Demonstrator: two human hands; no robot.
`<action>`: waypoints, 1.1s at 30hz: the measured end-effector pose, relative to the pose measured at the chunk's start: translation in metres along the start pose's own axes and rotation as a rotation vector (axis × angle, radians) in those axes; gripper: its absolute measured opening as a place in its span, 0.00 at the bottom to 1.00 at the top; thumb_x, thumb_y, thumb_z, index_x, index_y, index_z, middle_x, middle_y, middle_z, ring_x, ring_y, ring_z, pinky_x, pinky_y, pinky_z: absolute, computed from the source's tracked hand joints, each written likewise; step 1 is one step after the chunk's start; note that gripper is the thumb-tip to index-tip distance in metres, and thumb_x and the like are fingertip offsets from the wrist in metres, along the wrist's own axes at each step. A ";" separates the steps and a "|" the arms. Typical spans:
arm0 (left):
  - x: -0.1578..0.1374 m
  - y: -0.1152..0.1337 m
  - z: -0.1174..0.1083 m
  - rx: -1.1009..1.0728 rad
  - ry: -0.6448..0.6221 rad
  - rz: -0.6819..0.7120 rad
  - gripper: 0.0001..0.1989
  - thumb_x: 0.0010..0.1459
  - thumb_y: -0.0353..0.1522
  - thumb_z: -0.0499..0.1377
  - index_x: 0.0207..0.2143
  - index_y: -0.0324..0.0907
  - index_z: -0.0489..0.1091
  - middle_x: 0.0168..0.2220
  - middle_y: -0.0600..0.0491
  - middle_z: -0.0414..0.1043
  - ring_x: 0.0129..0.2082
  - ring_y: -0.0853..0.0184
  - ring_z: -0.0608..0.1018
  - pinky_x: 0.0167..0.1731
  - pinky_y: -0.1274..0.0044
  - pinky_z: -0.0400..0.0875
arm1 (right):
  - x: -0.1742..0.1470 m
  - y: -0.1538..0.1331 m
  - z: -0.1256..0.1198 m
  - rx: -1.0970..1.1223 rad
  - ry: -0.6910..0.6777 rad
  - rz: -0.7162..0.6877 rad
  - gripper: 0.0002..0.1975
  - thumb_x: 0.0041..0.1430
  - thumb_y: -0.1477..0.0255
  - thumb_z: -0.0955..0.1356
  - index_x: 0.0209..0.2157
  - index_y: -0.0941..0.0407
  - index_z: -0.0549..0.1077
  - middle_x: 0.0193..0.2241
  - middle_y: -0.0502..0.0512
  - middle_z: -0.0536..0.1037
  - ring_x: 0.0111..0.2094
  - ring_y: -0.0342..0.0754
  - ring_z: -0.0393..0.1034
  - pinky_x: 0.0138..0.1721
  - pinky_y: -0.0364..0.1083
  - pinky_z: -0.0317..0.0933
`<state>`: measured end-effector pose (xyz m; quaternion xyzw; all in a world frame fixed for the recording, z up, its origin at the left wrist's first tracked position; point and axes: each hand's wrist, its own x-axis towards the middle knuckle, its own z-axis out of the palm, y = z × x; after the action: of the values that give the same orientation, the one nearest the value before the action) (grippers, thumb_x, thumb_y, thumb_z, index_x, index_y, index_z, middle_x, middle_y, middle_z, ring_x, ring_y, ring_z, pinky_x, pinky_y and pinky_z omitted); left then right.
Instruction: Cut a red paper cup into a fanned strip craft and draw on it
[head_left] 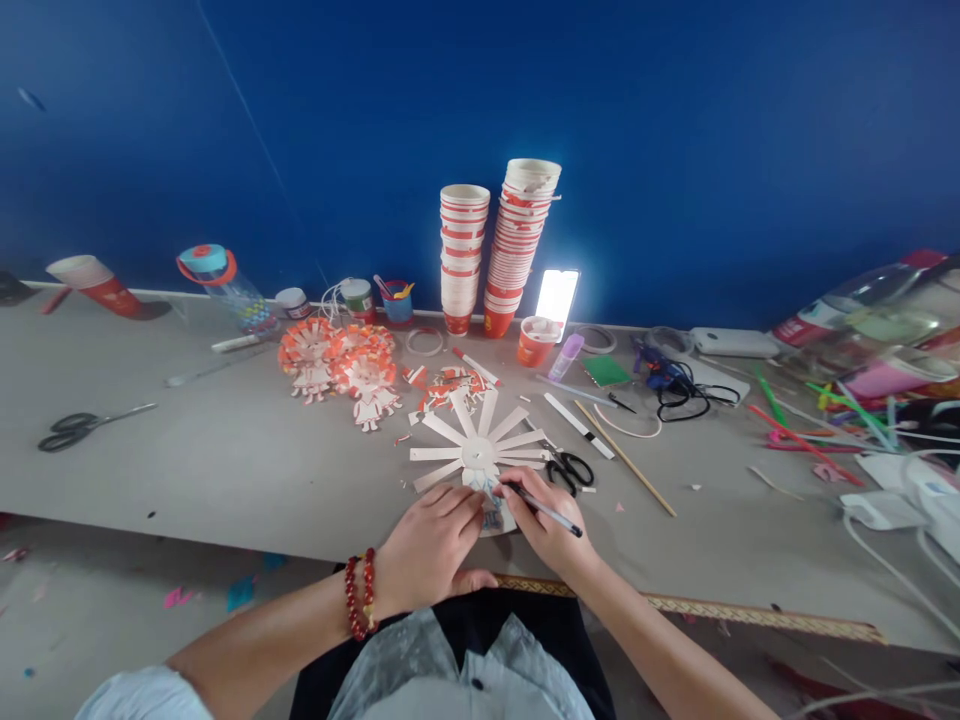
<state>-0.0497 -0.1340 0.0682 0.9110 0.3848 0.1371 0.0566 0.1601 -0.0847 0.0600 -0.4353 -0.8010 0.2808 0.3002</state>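
Note:
A white paper cutout (478,454) lies at the table's front, with long strips fanned out like rays from a round centre. Blue-grey drawing shows on its lower part, between my hands. My left hand (439,530) rests flat beside that part, fingers stretched over its left edge, thumb toward the table edge. In my right hand (553,535) is a black pen (553,514), gripped with its tip end over the drawn part. Black-handled scissors (571,470) lie just beyond the right hand. Several orange-and-white paper figures (367,385) sit to the left.
Two stacks of paper cups (463,250) stand against the blue wall, near a lit phone (556,297) and a small cup (536,343). Orange scraps (454,387) lie behind the cutout. A wooden stick (626,460) and glue gun (664,370) are right; more scissors (75,430) are far left.

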 end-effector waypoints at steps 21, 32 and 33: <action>-0.001 0.003 0.010 0.036 -0.031 -0.026 0.43 0.57 0.59 0.45 0.57 0.31 0.64 0.57 0.38 0.64 0.59 0.50 0.64 0.60 0.63 0.56 | 0.024 0.014 0.027 0.140 0.077 -0.036 0.04 0.61 0.72 0.63 0.31 0.54 0.68 0.22 0.46 0.69 0.22 0.43 0.62 0.25 0.40 0.56; -0.003 0.002 0.012 0.029 -0.037 -0.019 0.45 0.56 0.60 0.45 0.57 0.30 0.63 0.58 0.36 0.63 0.60 0.50 0.62 0.61 0.63 0.56 | 0.026 0.012 0.027 0.063 0.036 -0.015 0.04 0.61 0.70 0.63 0.33 0.54 0.69 0.22 0.47 0.71 0.22 0.44 0.64 0.26 0.40 0.57; -0.003 0.002 0.013 0.029 -0.033 -0.018 0.45 0.55 0.61 0.45 0.57 0.30 0.63 0.58 0.36 0.63 0.60 0.50 0.62 0.61 0.62 0.56 | 0.026 0.012 0.027 0.057 0.032 -0.011 0.04 0.61 0.70 0.63 0.33 0.54 0.69 0.22 0.47 0.71 0.22 0.44 0.64 0.26 0.40 0.57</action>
<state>-0.0467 -0.1376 0.0559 0.9103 0.3942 0.1160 0.0507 0.1356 -0.0619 0.0396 -0.4266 -0.7902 0.2946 0.3268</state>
